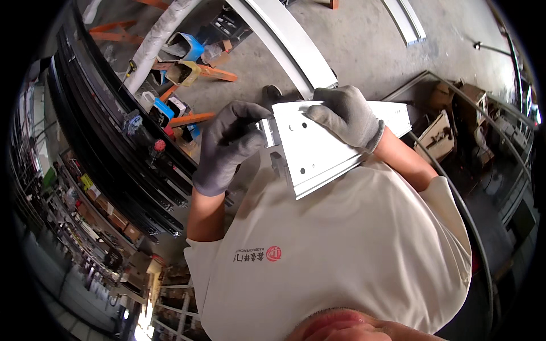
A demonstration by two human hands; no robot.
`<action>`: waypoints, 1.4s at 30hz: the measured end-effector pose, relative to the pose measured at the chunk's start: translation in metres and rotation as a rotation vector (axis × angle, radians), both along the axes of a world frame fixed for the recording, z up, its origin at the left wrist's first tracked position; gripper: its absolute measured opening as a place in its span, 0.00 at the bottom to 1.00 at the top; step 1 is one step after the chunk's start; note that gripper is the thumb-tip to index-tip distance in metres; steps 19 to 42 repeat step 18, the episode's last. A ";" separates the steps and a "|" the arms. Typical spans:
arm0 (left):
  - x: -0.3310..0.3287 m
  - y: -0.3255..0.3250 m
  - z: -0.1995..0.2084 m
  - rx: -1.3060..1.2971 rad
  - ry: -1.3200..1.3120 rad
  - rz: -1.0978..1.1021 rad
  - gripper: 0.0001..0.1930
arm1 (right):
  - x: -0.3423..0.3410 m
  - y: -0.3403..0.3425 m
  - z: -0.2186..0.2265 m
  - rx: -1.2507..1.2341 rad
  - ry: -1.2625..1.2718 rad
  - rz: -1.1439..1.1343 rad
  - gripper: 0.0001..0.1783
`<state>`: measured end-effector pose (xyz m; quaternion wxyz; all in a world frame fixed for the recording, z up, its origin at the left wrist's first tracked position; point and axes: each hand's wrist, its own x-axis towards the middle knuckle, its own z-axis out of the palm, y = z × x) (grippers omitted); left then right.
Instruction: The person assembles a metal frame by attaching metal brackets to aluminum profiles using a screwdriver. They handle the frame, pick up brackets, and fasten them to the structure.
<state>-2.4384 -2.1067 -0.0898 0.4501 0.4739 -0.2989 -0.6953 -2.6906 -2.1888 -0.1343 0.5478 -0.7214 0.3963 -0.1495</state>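
Across my front lies a long white metal profile [330, 150] with several small round holes near its left end. My right hand [350, 116], in a grey glove, grips its far edge, thumb on the upper face and fingers over the edge. My left hand [227, 142], also gloved in grey, pinches a small shiny metal bracket [266, 133] between thumb and fingers at the profile's left end. Whether that bracket is inserted in the end cannot be made out. A second metal piece [278, 162] protrudes from the same end, nearer to me.
Long dark profiles [108, 125] are stacked at the left. Ahead, another long white profile [284, 42] runs away from me, near orange stand legs [219, 73] and an open blue container [193, 48]. Cardboard boxes [438, 133] and a grey metal frame [455, 85] stand at the right.
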 end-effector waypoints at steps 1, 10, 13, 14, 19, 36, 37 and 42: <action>0.002 0.001 -0.002 0.004 0.001 -0.017 0.25 | -0.002 0.003 0.001 0.010 -0.005 -0.020 0.29; -0.013 -0.006 0.015 -0.108 -0.085 -0.212 0.23 | -0.018 0.019 0.017 -0.001 -0.175 -0.123 0.25; -0.033 -0.007 0.032 -0.166 -0.099 -0.244 0.19 | -0.026 0.017 0.021 -0.143 -0.210 -0.022 0.28; -0.038 -0.008 0.036 -0.199 -0.126 -0.250 0.18 | -0.029 0.014 0.024 -0.124 -0.211 0.015 0.28; -0.042 -0.013 0.047 -0.482 -0.304 -0.265 0.14 | -0.003 -0.017 0.017 -0.242 -0.441 0.121 0.26; -0.042 -0.013 0.047 -0.482 -0.304 -0.265 0.14 | -0.003 -0.017 0.017 -0.242 -0.441 0.121 0.26; -0.042 -0.013 0.047 -0.482 -0.304 -0.265 0.14 | -0.003 -0.017 0.017 -0.242 -0.441 0.121 0.26; -0.042 -0.013 0.047 -0.482 -0.304 -0.265 0.14 | -0.003 -0.017 0.017 -0.242 -0.441 0.121 0.26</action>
